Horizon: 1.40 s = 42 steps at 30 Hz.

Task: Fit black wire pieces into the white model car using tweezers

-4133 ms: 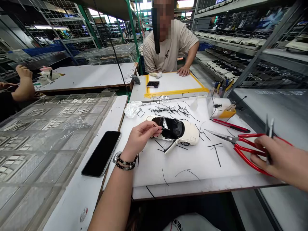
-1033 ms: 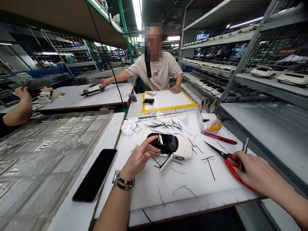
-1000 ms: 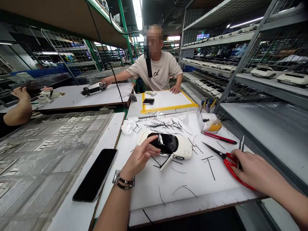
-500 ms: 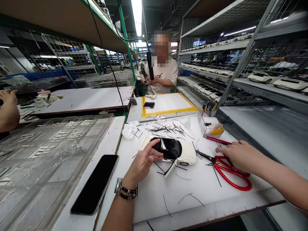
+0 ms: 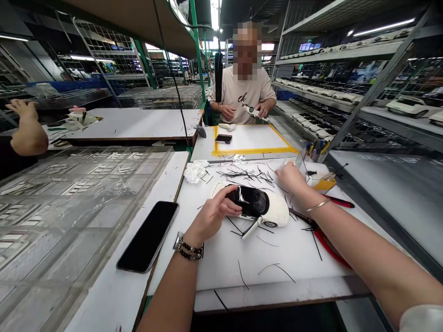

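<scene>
A white model car (image 5: 277, 207) with a black roof lies on the white work mat, its near door (image 5: 252, 227) swung out. My left hand (image 5: 216, 210) grips the car at its left part, index finger stretched along the roof edge. Beyond the car, my right hand (image 5: 290, 177) has its fingers closed by the clear holder (image 5: 323, 177); what they hold, if anything, is hidden. Under my right forearm are scissors with red handles (image 5: 330, 249), partly covered. A red-handled tool (image 5: 341, 201) lies behind the forearm. Thin black strips (image 5: 242, 174) are heaped behind the car.
A black phone (image 5: 148, 236) lies left, beside a clear compartment tray (image 5: 104, 184). Crumpled white wrap (image 5: 195, 171) sits at the mat's back left. Across the table a person (image 5: 242, 92) handles a white car part. Racks of model cars (image 5: 321, 92) stand right.
My right hand has left the scissors and moved forward and left toward the clear holder. My left hand stays at the car. The person opposite has shifted the part to their other side.
</scene>
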### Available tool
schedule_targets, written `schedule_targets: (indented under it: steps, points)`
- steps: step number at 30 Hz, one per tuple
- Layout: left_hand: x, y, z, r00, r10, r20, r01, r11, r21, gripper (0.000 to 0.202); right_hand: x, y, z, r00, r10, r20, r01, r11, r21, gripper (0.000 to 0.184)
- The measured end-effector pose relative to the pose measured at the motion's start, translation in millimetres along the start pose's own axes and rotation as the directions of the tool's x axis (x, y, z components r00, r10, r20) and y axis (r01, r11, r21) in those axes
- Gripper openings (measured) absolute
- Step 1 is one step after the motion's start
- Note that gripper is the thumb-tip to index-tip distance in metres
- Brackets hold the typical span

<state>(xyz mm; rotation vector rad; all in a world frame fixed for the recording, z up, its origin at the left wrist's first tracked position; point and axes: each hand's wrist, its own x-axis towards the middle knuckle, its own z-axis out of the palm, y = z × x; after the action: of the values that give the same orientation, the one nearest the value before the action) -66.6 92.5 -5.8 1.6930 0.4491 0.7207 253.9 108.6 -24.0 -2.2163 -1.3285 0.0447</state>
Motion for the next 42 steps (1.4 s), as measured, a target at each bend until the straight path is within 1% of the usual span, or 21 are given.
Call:
schedule_targets:
  steps: [1,3,5,7,8,9,10,12,13,14,15,17,18,21,22,24,26,28,30,37,42]
  points:
    - [0,0,0.4,1.000,-0.003,-0.004,0.003,1.000,0.000,0.091,2,1,2,0.999,0.040,-0.031,-0.038,0.998,0.051,0.032]
    - [1,0,0.9,1.000,-0.008,-0.016,0.008,1.000,-0.003,0.091,3,-1,1,0.994,0.065,-0.091,-0.049,0.984,0.172,0.023]
    - [1,0,0.9,1.000,-0.007,-0.027,0.007,1.000,-0.012,0.092,0,-8,-4,0.990,0.044,-0.135,0.003,0.945,0.327,0.028]
    - [0,-1,0.8,0.999,-0.003,-0.040,0.002,1.000,-0.019,0.092,-9,-20,-14,0.989,0.006,-0.149,0.066,0.880,0.471,0.034]
    - [0,-1,0.7,0.999,-0.005,-0.042,0.004,1.000,-0.022,0.092,-16,-27,-20,0.990,-0.016,-0.142,0.092,0.833,0.546,0.037]
    - [0,-1,0.7,0.999,-0.007,-0.043,0.006,1.000,-0.025,0.093,-25,-35,-28,0.990,-0.035,-0.134,0.113,0.762,0.637,0.039]
    - [0,-2,0.7,0.999,-0.010,-0.043,0.008,1.000,-0.029,0.093,-35,-43,-36,0.991,-0.052,-0.123,0.126,0.665,0.736,0.041]
    - [1,-3,0.7,0.999,-0.013,-0.045,0.011,0.999,-0.038,0.094,-56,-56,-50,0.992,-0.068,-0.109,0.127,0.403,0.907,0.043]
    - [1,-3,0.7,0.999,-0.013,-0.048,0.011,0.999,-0.040,0.094,-67,-62,-55,0.992,-0.073,-0.099,0.116,0.300,0.947,0.043]
    - [1,-4,0.6,0.999,-0.011,-0.052,0.009,0.999,-0.040,0.094,-78,-66,-59,0.993,-0.080,-0.089,0.105,0.235,0.966,0.040]
    - [2,-4,0.4,0.998,-0.009,-0.055,0.007,0.999,-0.038,0.093,-87,-68,-60,0.993,-0.092,-0.080,0.099,0.225,0.969,0.037]
    - [2,-4,-0.1,0.998,-0.009,-0.059,0.007,0.999,-0.036,0.093,-102,-70,-56,0.988,-0.123,-0.089,0.120,0.275,0.954,0.031]
    - [2,-4,-0.3,0.998,-0.010,-0.061,0.008,0.999,-0.036,0.093,-107,-70,-52,0.984,-0.140,-0.114,0.153,0.311,0.938,0.030]
    - [3,-3,-0.8,0.997,-0.014,-0.076,0.011,0.999,-0.041,0.095,-118,-69,-36,0.955,-0.189,-0.230,0.292,0.450,0.844,0.027]
    - [3,-3,-0.9,0.997,-0.014,-0.081,0.011,0.999,-0.039,0.095,-120,-70,-32,0.946,-0.206,-0.252,0.323,0.502,0.802,0.027]
    - [3,-2,-0.9,0.996,-0.010,-0.089,0.007,0.999,-0.033,0.096,-124,-74,-25,0.938,-0.250,-0.242,0.346,0.608,0.715,0.030]
    - [2,-1,-0.9,0.996,-0.008,-0.088,0.006,1.000,-0.028,0.095,-128,-79,-21,0.937,-0.296,-0.186,0.345,0.702,0.623,0.031]
    - [2,-1,-0.9,0.997,-0.009,-0.082,0.007,0.999,-0.031,0.095,-131,-83,-18,0.936,-0.324,-0.135,0.342,0.755,0.560,0.032]
    - [2,1,-0.7,0.997,-0.010,-0.077,0.007,0.999,-0.042,0.095,-133,-85,-15,0.934,-0.337,-0.117,0.345,0.774,0.531,0.032]
    - [2,5,0.8,0.998,-0.019,-0.063,0.015,0.998,-0.069,0.099,-136,-82,-7,0.913,-0.394,-0.106,0.393,0.779,0.488,0.032]
    - [2,4,0.7,0.998,-0.019,-0.056,0.015,0.998,-0.067,0.099,-137,-81,-5,0.896,-0.427,-0.122,0.432,0.775,0.460,0.033]
